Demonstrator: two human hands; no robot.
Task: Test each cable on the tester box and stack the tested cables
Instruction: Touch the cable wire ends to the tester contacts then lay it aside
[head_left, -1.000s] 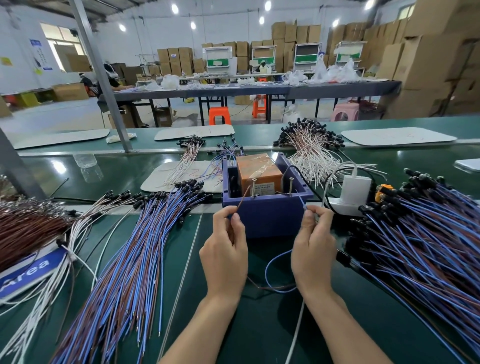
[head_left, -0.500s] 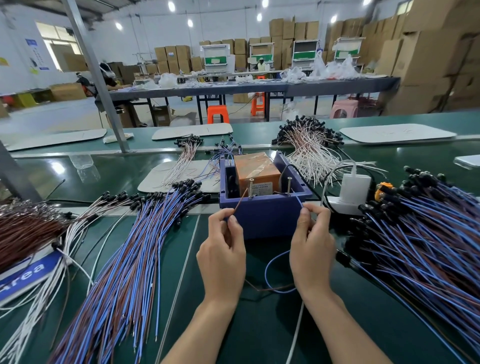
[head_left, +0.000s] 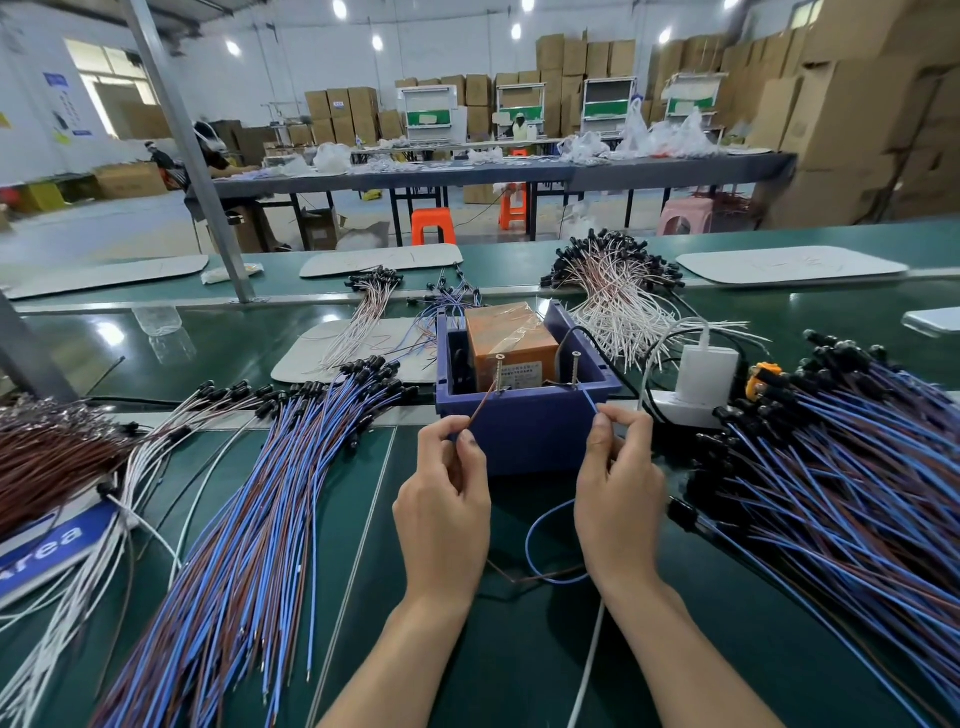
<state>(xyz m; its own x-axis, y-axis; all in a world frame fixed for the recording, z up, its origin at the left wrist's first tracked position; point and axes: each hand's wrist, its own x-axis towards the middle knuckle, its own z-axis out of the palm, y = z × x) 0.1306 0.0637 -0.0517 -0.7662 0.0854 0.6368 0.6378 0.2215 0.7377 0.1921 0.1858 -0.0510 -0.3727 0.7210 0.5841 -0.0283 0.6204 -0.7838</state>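
Left hand (head_left: 441, 509) and right hand (head_left: 618, 499) are held side by side low over the green tabletop (head_left: 519, 665), just in front of the tester box (head_left: 530, 436). One cable (head_left: 528, 540) is held between them. Its brown lead is pinched between thumb and forefinger of the left hand, and its blue lead is pinched the same way by the right hand. The slack is looped down onto the tabletop between the wrists. Both leads are stretched up to the near rim of the box, the brown tip at the foot of the left screw (head_left: 500, 371) and the blue tip at the foot of the right screw (head_left: 575, 370). Whether metal is touched cannot be told.

An orange block (head_left: 506, 338) is seated inside the purple box. To the left, a pile of blue and brown cables (head_left: 244, 519) is fanned out on the tabletop. White cables (head_left: 72, 587) and a brown bundle (head_left: 47, 457) are laid further left, by a blue sign (head_left: 47, 551). To the right a thicker heap (head_left: 841, 478) of blue and brown cables is laid, black ends nearest the box.

A white charger (head_left: 707, 370) is plugged in just right of the box, and a tangle of pale cables (head_left: 618, 301) is piled behind it. Beyond the tabletop, orange stools (head_left: 434, 226), a long grey table (head_left: 493, 174) and stacked cardboard boxes (head_left: 857, 104) are seen.
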